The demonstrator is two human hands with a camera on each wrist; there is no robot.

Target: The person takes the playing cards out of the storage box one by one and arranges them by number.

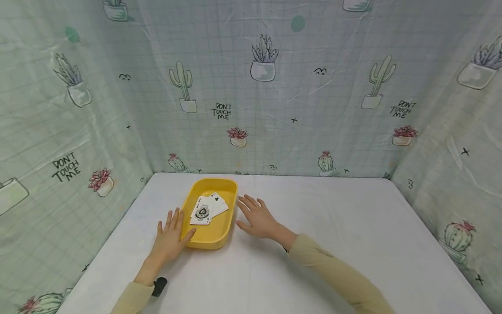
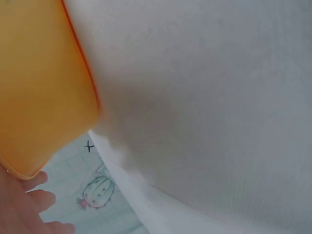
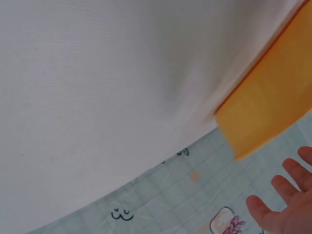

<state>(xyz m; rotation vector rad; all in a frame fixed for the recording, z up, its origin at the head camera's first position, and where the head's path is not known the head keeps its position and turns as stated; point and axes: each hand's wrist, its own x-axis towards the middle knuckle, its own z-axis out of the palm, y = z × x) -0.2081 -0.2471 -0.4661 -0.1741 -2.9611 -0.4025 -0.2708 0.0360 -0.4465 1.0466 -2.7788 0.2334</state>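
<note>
A yellow plastic tray [image 1: 204, 237] with rounded corners sits on the white table, left of the middle. Several playing cards [image 1: 202, 211] lie overlapped inside it, an ace of spades on top. My left hand [image 1: 168, 237] is at the tray's left side, fingers spread and extended, the thumb over the near left rim. In the left wrist view the fingers [image 2: 41, 199] appear beside the tray's edge. To the right of the tray is my right hand [image 1: 256, 218], its fingers spread and holding nothing. The right wrist view shows those fingers [image 3: 285, 187] apart from the tray wall [image 3: 268, 107].
The white table [image 1: 321, 226] stretches out to the right of the tray. Behind it and at both sides hangs a pale green cloth [image 1: 298, 144] printed with cactus pots. A dark band [image 1: 159, 286] is on the left wrist.
</note>
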